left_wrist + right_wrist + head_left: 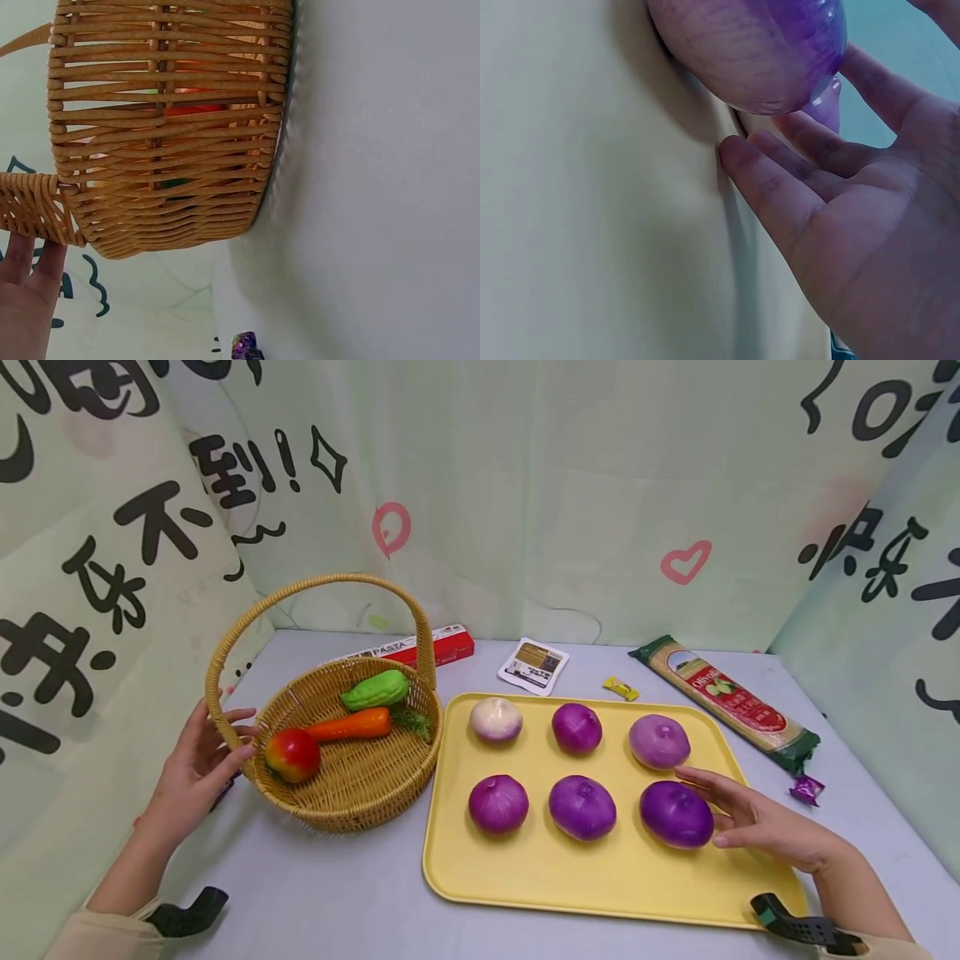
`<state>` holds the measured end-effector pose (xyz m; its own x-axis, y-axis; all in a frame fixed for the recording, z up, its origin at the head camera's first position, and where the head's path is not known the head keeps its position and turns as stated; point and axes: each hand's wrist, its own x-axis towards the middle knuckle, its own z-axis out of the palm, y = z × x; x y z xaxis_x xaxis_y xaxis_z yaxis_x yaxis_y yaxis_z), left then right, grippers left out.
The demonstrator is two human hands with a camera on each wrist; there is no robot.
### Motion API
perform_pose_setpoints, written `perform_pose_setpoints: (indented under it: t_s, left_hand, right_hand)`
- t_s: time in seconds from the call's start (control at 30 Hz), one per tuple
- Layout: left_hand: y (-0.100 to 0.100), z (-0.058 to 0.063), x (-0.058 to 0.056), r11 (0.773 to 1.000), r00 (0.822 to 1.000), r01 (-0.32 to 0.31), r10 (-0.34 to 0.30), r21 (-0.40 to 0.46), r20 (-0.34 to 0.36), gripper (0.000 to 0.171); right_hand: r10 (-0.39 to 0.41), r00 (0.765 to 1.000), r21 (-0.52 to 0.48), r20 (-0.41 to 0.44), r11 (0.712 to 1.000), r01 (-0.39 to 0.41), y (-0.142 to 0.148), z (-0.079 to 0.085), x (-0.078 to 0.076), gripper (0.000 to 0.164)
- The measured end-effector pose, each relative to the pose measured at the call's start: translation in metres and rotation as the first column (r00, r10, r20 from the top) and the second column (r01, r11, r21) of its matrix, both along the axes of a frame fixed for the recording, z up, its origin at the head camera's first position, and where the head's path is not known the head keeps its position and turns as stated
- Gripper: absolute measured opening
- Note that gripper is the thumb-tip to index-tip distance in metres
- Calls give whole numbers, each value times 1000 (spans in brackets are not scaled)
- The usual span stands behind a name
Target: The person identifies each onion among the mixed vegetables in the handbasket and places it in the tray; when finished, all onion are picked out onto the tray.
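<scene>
In the head view, my left hand (198, 768) holds the wicker basket (360, 806) where its handle meets the left rim, thumb and fingers on either side. The basket carries a red-yellow fruit (292, 755), a carrot (351, 725) and a green bitter melon (375, 690). My right hand (772, 818) is at the right side of the front-right purple onion (677, 814), fingers spread and loosely bent, not wrapped round it. Several more onions, one whitish onion (496, 720) among them, lie in two rows on the yellow tray (600, 893). The right wrist view shows fingertips beside an onion (750, 52).
Behind the basket lies a red pasta box (453, 645). A white packet (534, 666) and a yellow candy (621, 688) lie behind the tray. At right are a noodle pack (727, 697) and a purple candy (807, 790). Another wrapped candy (246, 346) shows near the basket. Curtains enclose the table.
</scene>
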<state>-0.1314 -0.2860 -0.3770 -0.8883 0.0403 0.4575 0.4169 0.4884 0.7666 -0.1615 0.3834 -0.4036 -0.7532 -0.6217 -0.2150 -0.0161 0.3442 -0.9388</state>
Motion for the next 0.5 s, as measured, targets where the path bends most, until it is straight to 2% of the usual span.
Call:
perform_pose_setpoints:
  t_s: [0.13, 0.23, 0.3, 0.4, 0.47, 0.5]
  left_hand:
    - [-1, -1, 2, 999, 1000, -21, 20, -36, -8, 82]
    - [-2, 0, 2, 997, 999, -32, 30, -65, -38, 75]
    - [-3, 7, 2, 995, 997, -73, 71, -71, -30, 68]
    - [-2, 30, -5, 989, 992, -128, 127, -73, -20, 57]
    - [3, 53, -11, 982, 986, -165, 163, -91, -25, 52]
    - [8, 65, -15, 978, 985, -169, 164, -118, -55, 52]
  right_hand:
    - [-2, 1000, 14, -9, 1000, 2, -1, 0, -1, 72]
    - [-28, 999, 118, -36, 992, 32, 4, 3, -2, 66]
    - [-64, 995, 223, -74, 972, 79, 12, 8, -4, 61]
    - [-125, 978, 317, -166, 932, 173, 24, 20, -11, 54]
    - [-179, 954, 354, -240, 899, 257, 27, 35, -17, 56]
    - [-208, 940, 358, -271, 885, 299, 25, 44, -19, 58]
